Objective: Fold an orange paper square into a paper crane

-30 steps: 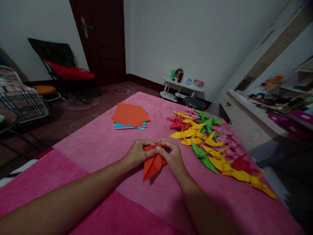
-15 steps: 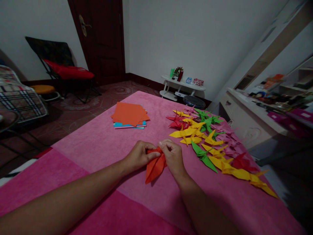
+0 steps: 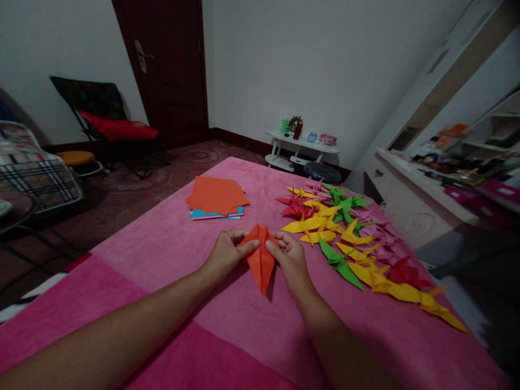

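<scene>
Pink cloth (image 3: pixel 170 260) bears a paper stack (image 3: pixel 217 194) at eleven o'clock and paper cranes (image 3: pixel 354 235) at two o'clock from the folded orange paper (image 3: pixel 260 266). Left hand (image 3: pixel 226 253) and right hand (image 3: pixel 294 261) pinch its opposite sides, at six o'clock from mid-view.

So the orange folded paper (image 3: pixel 262 265) is now pointing its long tip nearly straight down instead of toward the lower left, and its top points are sticking up, way less covered. Left hand (image 3: pixel 229 250) and right hand (image 3: pixel 293 261) aren't bunching together anymore, they're holding opposite sides. View's tilting up slightly too.
</scene>
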Motion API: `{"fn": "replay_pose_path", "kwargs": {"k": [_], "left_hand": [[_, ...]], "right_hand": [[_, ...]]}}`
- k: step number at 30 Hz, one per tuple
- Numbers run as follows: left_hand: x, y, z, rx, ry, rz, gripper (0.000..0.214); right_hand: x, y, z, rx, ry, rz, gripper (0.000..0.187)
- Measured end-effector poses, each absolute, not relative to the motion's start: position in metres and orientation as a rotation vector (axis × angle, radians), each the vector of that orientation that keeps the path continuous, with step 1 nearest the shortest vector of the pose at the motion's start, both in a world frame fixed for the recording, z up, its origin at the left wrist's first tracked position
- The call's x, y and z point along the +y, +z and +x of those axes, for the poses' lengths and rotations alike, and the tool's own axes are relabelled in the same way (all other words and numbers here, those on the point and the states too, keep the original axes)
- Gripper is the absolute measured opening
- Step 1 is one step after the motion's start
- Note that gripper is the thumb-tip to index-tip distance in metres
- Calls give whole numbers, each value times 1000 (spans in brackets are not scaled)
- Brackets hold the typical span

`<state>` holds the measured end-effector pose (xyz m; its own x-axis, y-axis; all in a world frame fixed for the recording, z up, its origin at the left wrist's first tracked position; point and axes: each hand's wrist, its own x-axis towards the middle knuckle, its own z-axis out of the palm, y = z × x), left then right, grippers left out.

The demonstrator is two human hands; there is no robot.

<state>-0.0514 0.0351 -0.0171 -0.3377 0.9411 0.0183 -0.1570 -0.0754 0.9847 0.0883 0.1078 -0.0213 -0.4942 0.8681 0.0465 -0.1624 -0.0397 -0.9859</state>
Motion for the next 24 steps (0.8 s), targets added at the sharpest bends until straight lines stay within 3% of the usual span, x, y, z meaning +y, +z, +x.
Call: {"fn": "replay_pose_path", "kwargs": {"k": [8, 24], "left_hand": [[37, -19, -54, 1350, 1547, 1017, 32], [35, -15, -57, 1275, 1453, 952, 35]], "right_hand": [[105, -15, 90, -1522, 1597, -784, 19], [106, -17, 92, -1582, 1609, -730, 21]]}}
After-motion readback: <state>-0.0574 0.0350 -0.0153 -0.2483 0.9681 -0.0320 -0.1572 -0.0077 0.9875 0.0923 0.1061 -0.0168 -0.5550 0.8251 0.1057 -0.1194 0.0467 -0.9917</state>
